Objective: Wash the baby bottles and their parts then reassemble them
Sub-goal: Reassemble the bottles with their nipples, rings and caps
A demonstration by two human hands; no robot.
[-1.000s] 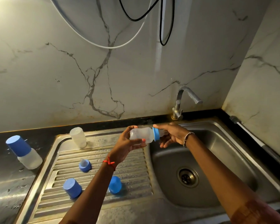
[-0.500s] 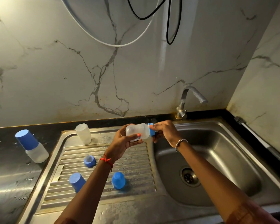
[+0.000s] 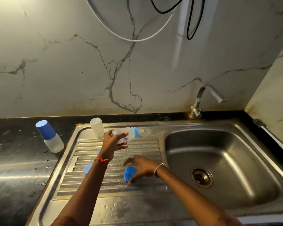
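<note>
My left hand [image 3: 114, 144] grips a translucent baby bottle [image 3: 123, 133] by its body, held on its side above the drainboard [image 3: 145, 147]; a blue ring [image 3: 136, 131] and nipple point right. My right hand [image 3: 141, 168] is low over the drainboard, fingers spread around a blue cap [image 3: 129, 173], thumb beside its near edge; no closed grip shows. A second blue cap [image 3: 87, 168] peeks out left of my left forearm. A small blue part [image 3: 98, 150] is mostly hidden behind my left wrist. A bare bottle body [image 3: 96, 129] stands upside down at the drainboard's back.
A capped bottle [image 3: 49, 137] stands inverted on the dark wet counter at left. The steel sink basin [image 3: 227, 144] with its drain [image 3: 202, 177] lies to the right, under a faucet [image 3: 204, 98] that is not running. A brush handle [image 3: 274, 141] lies along the right wall.
My right hand let go of the bottle's blue ring and dropped to the blue cap on the drainboard. My left hand carried the bottle left, away from the basin.
</note>
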